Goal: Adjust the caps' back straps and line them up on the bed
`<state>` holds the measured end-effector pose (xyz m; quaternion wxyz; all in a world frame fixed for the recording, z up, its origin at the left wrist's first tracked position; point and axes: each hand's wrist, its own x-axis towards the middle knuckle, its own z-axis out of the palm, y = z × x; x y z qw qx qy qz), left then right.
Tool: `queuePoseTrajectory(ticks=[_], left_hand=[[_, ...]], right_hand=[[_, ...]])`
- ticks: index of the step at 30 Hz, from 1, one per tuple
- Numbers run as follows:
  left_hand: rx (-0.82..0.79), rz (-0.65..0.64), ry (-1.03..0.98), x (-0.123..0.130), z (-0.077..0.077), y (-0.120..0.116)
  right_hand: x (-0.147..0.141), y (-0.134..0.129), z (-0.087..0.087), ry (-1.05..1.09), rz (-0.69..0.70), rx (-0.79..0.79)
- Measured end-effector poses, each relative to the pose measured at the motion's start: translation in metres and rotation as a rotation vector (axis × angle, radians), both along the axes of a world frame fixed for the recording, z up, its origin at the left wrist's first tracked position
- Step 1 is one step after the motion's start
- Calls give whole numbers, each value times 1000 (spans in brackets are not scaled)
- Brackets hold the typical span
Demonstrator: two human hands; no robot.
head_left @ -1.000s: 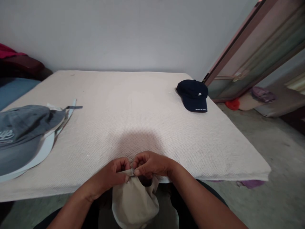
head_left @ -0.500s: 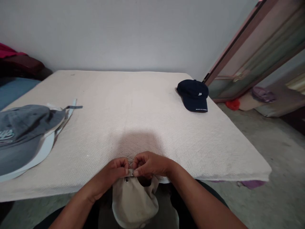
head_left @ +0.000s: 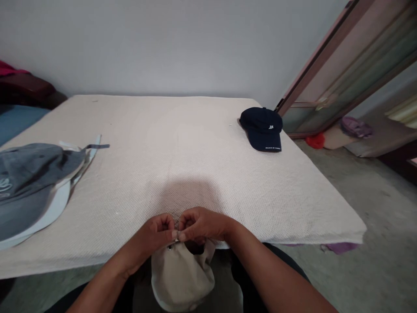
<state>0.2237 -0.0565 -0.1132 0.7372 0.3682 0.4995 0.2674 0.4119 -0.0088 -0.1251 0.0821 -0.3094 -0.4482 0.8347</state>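
A beige cap [head_left: 182, 276] hangs at the front edge of the table, over my lap, with the opening at its back facing up. My left hand [head_left: 159, 232] pinches the cap's back strap just above a small metal eyelet. Right beside it, my right hand [head_left: 202, 226] pinches the same strap, its thumb and fingertips almost touching those of the left. The strap's end and any buckle are mostly hidden by the fingers.
Stacked grey and white caps [head_left: 35, 187] lie on the table's left side, a strap sticking out. A navy cap [head_left: 262, 128] sits at the right back. The table [head_left: 140, 174] has a cream cover; behind it stands a wall, with a door frame at right.
My fingertips have drawn slightly closer together over the strap, covering more of it. The view has shifted a little, so everything sits slightly further left.
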Motion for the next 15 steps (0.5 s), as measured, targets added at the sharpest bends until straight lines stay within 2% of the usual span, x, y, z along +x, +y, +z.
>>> queuePoseTrajectory(ticks=[5, 11, 15], left_hand=[[-72, 65, -80, 1, 0, -1], [-116, 174, -166, -2, 1, 4], [-137, 157, -142, 0, 7, 6]], right_hand=[[1, 1, -2, 36, -5, 2], [10, 6, 2, 67, 16, 3], [12, 7, 3, 115, -46, -11]])
